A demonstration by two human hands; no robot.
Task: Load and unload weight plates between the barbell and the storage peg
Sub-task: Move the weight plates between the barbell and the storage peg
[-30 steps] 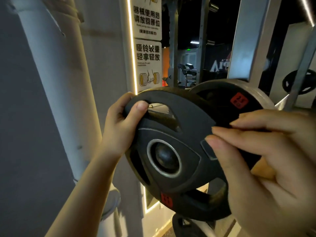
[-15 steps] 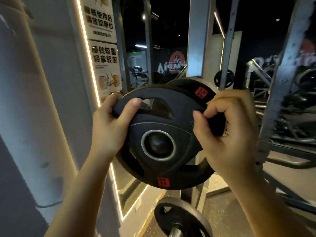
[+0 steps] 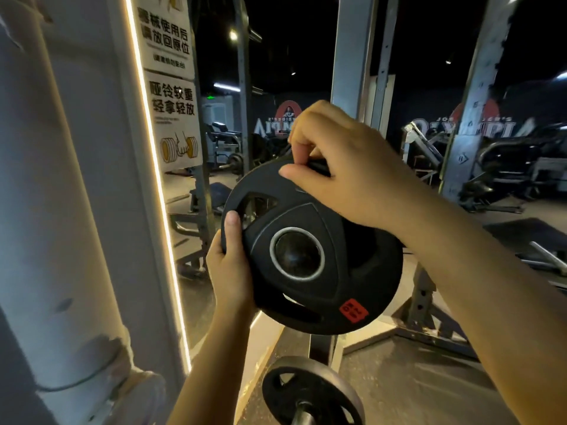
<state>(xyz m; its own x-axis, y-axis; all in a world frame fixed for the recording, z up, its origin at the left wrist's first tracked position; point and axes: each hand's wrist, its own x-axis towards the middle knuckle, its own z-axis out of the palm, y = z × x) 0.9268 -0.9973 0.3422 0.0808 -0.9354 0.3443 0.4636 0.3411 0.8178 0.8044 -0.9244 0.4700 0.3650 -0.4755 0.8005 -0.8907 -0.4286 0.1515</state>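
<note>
Both hands grip one plate (image 3: pixel 310 253) at chest height: left hand (image 3: pixel 231 271) curled on its left rim, right hand (image 3: pixel 343 167) curled over its top. Another plate (image 3: pixel 310 391) sits just below.

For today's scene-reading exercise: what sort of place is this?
Most likely a gym: a round black rubber weight plate held in both hands, a loaded barbell below, and grey steel rack uprights behind.
</note>
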